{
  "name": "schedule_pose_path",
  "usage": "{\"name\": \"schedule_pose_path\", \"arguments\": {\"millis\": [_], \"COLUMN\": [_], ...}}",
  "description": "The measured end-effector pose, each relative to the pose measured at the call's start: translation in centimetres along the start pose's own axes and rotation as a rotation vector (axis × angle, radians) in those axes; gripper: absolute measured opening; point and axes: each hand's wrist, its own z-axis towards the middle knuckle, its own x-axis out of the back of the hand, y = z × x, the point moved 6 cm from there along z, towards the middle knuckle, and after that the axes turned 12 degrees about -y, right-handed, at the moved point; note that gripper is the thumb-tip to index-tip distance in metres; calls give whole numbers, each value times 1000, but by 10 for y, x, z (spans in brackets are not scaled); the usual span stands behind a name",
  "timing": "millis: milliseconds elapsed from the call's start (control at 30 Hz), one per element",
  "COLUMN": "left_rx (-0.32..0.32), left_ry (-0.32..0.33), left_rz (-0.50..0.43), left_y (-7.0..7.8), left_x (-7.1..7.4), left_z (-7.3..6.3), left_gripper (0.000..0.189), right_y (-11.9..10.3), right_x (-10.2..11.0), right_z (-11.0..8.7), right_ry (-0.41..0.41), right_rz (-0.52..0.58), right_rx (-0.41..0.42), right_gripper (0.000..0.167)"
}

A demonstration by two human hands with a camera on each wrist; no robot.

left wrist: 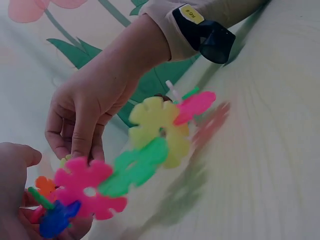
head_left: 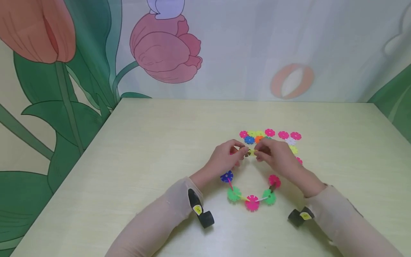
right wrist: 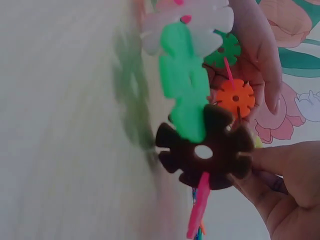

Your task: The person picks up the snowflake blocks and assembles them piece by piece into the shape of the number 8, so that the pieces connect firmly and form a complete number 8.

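Both hands meet over a chain of slotted plastic flower discs. In the head view the left hand (head_left: 224,157) holds one end of the chain between thumb and fingers, at a dark brown disc. An orange disc (right wrist: 235,99) and a green disc (right wrist: 224,51) of it lie by its palm in the right wrist view. The right hand (head_left: 277,155) pinches a yellow disc (head_left: 252,152) right against that end; fingertips hide part of it. Below the hands, linked discs curve over the table: blue (head_left: 227,176), green (head_left: 234,194), pink (head_left: 252,203), with some discs edge-on.
Behind the hands, more flower discs lie on the pale table (head_left: 154,142), among them a blue disc (head_left: 249,140), a white disc (head_left: 290,141) and pink ones. A flower-printed curtain (head_left: 231,53) stands along the back edge. Each sleeve carries a black wrist camera (head_left: 205,218).
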Motion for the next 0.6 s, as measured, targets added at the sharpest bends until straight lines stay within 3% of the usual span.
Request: {"name": "schedule_pose_path", "arguments": {"millis": [300, 600], "left_rx": [1, 1], "left_ry": [-40, -6], "left_rz": [-80, -47], "left_y": [-7, -8], "left_x": [-4, -5], "left_z": [4, 3], "left_gripper": [29, 25], "right_y": [-3, 0], "right_x": [-4, -3], "right_z": [7, 9], "right_ry": [-65, -69], "right_rz": [22, 14], "right_rx": [98, 48], "right_gripper": [9, 11]}}
